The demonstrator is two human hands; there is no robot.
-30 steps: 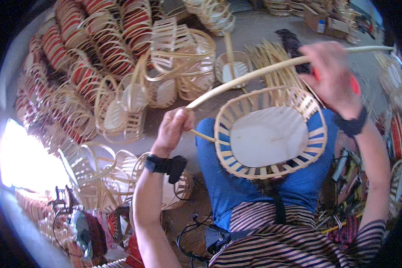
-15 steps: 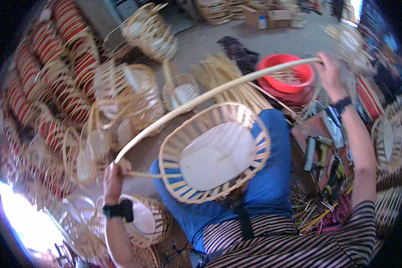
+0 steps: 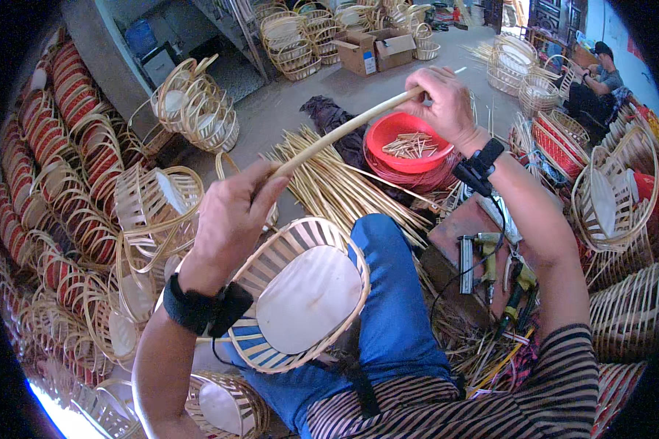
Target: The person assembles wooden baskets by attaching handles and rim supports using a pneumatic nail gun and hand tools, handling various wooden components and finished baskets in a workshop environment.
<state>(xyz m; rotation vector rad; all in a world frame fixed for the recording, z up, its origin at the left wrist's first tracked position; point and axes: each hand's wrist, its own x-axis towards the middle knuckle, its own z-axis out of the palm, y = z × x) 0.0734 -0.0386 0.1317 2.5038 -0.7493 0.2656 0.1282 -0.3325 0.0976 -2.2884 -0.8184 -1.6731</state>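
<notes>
My left hand (image 3: 231, 219) grips the near end of a long pale bamboo strip (image 3: 344, 132). My right hand (image 3: 447, 102) holds the strip's far end, above a red plastic basin (image 3: 410, 143). The strip runs almost straight between the two hands. An unfinished oval bamboo basket (image 3: 300, 293) with a pale flat bottom rests on my lap, tilted against my blue-trousered leg, just below the left hand. Both wrists wear black bands.
Stacks of finished baskets (image 3: 73, 190) crowd the left side and the far right (image 3: 615, 197). A bundle of bamboo strips (image 3: 344, 190) lies on the floor ahead. Nail guns (image 3: 490, 256) lie on a board to my right. Cardboard boxes (image 3: 373, 47) stand far back. Another person (image 3: 600, 73) sits at the upper right.
The strip was bowed in a wide arc over the basket; now it is held nearly straight. My left hand has risen from beside the basket to above it. The view has tilted upward.
</notes>
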